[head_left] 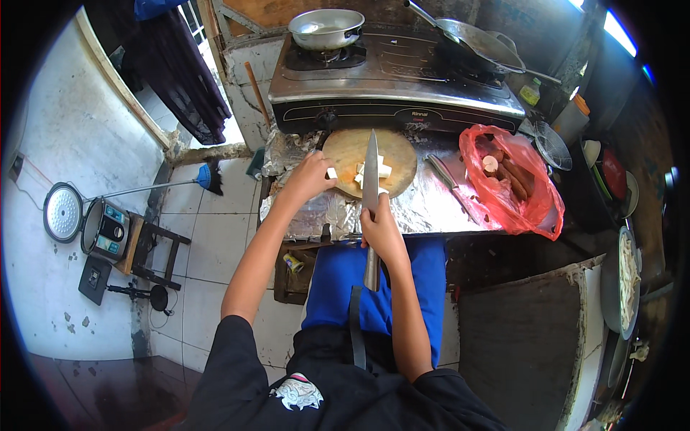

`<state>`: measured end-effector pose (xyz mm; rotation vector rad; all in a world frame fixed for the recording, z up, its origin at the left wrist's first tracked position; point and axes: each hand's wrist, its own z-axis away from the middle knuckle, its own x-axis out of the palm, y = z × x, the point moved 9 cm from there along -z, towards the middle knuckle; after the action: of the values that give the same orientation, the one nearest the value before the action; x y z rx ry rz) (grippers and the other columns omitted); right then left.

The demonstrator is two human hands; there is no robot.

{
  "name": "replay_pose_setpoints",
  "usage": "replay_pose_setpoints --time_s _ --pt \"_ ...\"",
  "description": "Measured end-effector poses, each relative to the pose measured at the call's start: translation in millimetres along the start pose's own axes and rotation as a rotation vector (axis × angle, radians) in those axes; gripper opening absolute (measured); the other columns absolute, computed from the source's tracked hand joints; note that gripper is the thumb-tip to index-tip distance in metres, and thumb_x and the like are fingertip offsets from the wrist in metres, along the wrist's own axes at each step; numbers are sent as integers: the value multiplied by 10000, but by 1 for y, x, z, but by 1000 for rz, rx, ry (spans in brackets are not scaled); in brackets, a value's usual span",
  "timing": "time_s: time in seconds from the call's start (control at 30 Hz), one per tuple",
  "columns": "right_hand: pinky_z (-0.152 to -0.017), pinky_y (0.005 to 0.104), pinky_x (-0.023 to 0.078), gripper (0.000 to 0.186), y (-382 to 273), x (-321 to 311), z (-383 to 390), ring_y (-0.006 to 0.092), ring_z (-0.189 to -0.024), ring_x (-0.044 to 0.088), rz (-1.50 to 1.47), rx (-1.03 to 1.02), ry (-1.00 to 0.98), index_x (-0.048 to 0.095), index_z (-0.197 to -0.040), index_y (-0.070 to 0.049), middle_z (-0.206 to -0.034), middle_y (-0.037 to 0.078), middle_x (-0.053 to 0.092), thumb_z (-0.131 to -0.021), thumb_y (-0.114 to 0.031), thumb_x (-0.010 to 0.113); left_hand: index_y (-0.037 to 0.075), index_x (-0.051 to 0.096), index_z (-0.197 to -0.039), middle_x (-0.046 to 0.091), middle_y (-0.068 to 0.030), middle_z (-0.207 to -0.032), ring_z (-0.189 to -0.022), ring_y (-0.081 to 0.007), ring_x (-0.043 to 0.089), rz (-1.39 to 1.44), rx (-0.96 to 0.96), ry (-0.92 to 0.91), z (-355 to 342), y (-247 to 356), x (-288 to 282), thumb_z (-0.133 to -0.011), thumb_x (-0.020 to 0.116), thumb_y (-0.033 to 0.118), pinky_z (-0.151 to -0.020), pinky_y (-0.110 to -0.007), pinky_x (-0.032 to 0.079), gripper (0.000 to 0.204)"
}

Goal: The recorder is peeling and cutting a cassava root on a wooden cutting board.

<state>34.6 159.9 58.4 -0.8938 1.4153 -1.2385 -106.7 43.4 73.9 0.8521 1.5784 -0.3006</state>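
Note:
A round wooden chopping board [341, 149] lies on the foil-covered counter, with several small white cut pieces [385, 171] near its middle. My right hand [384, 231] is closed around a large knife [371, 176]. Its long blade points away from me over the board and partly covers the pieces, while the handle end reaches back below my hand. At the board's left edge my left hand [310, 178] pinches a small white block [331, 173] between its fingertips. I cannot make out what food the white pieces are.
Right of the board lie a smaller knife [442, 171] and a red plastic bag [543, 205] of long brownish items. Behind stands a two-burner gas stove [402, 90] with a metal pan [327, 30] and a wok [481, 47]. A rice cooker [108, 228] with its lid up is at left.

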Motion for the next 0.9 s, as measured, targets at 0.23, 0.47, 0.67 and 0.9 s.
replay_pose_setpoints --time_s 0.23,0.47,0.67,0.9 --pt "-470 500 469 187 -8 12 -13 426 -512 602 275 -83 5 318 -958 68 -630 312 575 -881 -22 464 6 589 -1200 576 -145 -1036 -1006 -297 561 143 21 -59 -6 5 8 -750 762 247 -887 -380 458 539" --pt "-399 424 492 225 -2 13 -34 373 -487 612 349 -119 -27 310 -988 84 -690 315 590 -885 -39 468 40 557 -1270 560 -124 -1019 -928 -273 575 426 -46 -64 6 -6 15 -843 678 175 -835 -359 463 464" --pt "-400 415 498 262 -19 16 -31 369 -493 617 310 3 -101 313 -1017 110 -706 314 597 -869 -30 477 -4 618 -1143 642 -140 -945 -817 -215 637 348 75 -64 -2 -3 10 -852 643 99 -736 -337 504 310" --pt "-458 455 513 233 -24 22 -36 410 -483 609 366 -83 -85 359 -954 128 -647 319 591 -813 12 503 -43 647 -997 666 -193 -909 -810 -298 677 532 -156 25 7 -10 12 -806 684 80 -726 -368 521 230"
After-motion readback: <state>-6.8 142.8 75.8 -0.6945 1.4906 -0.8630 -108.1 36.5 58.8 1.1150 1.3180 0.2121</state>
